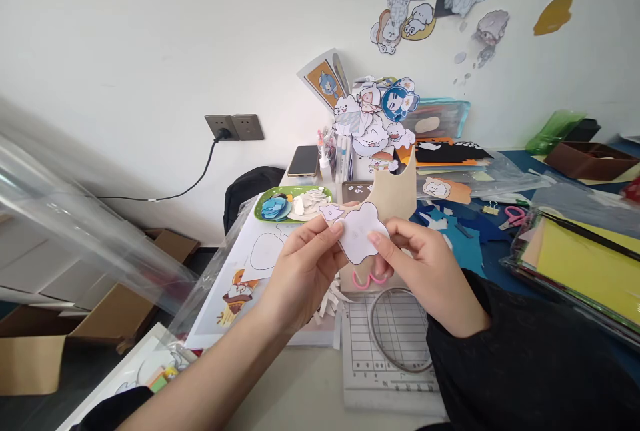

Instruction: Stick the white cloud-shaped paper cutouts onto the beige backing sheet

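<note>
Between my two hands is a white paper cutout (361, 234) with a wavy, dark-edged outline and faint marks in its middle. My left hand (313, 254) pinches its left edge, thumb on top. A smaller white paper piece (331, 212) with a pointed edge sticks out above that thumb; whether it is separate from the cutout I cannot tell. My right hand (413, 251) is closed on the right edge, thumb flat on the paper. Just below are pink scissor handles (370, 280), their blades hidden. A beige sheet (397, 192) stands behind the cutout.
A green tray (260, 208) of blue and white paper pieces lies behind my left hand. A metal ring (376, 334) rests on a gridded board (357, 364) in front of me. Paper strips (330, 301) lie beside it. Pink scissors (515, 216) and a yellow folder (593, 258) are at right.
</note>
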A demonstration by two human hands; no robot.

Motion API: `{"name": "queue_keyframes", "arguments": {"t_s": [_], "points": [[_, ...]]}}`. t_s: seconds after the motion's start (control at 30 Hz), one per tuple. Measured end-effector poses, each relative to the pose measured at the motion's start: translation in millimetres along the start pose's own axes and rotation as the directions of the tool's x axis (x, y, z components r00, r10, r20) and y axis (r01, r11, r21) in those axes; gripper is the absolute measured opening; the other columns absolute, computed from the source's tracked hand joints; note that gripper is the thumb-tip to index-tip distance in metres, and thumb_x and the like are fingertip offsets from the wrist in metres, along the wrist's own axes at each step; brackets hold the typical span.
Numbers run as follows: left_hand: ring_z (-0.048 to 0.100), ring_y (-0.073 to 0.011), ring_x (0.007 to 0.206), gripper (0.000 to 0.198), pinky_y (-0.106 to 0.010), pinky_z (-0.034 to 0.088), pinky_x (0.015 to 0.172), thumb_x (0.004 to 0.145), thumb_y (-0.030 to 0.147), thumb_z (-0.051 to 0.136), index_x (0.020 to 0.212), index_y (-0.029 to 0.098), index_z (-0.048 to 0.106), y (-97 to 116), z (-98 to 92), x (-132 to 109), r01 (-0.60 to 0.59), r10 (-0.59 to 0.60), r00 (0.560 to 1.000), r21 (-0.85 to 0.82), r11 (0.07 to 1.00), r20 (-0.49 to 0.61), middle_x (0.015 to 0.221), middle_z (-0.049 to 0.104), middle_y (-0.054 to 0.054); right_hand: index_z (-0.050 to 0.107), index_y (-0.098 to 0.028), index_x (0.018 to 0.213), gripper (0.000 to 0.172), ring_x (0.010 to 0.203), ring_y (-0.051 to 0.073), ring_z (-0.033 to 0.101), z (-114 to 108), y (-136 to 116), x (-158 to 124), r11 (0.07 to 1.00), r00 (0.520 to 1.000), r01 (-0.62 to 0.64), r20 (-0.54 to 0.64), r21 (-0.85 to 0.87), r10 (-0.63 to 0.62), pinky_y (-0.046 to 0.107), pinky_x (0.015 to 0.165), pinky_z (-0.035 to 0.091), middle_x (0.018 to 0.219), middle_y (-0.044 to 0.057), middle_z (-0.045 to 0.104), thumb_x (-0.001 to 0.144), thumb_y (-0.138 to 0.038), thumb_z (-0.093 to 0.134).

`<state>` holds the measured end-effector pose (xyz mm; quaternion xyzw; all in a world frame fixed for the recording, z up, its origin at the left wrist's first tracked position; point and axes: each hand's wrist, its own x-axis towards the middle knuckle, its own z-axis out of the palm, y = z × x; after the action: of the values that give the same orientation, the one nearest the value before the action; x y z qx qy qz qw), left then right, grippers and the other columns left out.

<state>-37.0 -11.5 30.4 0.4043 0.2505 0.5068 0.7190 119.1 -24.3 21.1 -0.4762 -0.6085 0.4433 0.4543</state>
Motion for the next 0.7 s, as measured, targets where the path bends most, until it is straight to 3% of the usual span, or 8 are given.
{"name": "queue_keyframes", "arguments": {"t_s": [0.7], "points": [[0.063,-0.0132,0.08,0.022,-0.023,0.05,0.076,0.087,0.014,0.049,0.103,0.014,0.065,-0.5,0.9,0.1,0.024,-0.024,0.999,-0.014,1.0,-0.029,0.093,0.069,-0.007,0.044,-0.021,0.059,0.033,0.052,0.013,0.058,0.1,-3.5,-0.2,0.998,1.0,0.002,-0.013,-0.063,-0.002,0.026,0.054,0.042,0.052,-0.002,0.059,0.084,-0.039,0.055]]}}
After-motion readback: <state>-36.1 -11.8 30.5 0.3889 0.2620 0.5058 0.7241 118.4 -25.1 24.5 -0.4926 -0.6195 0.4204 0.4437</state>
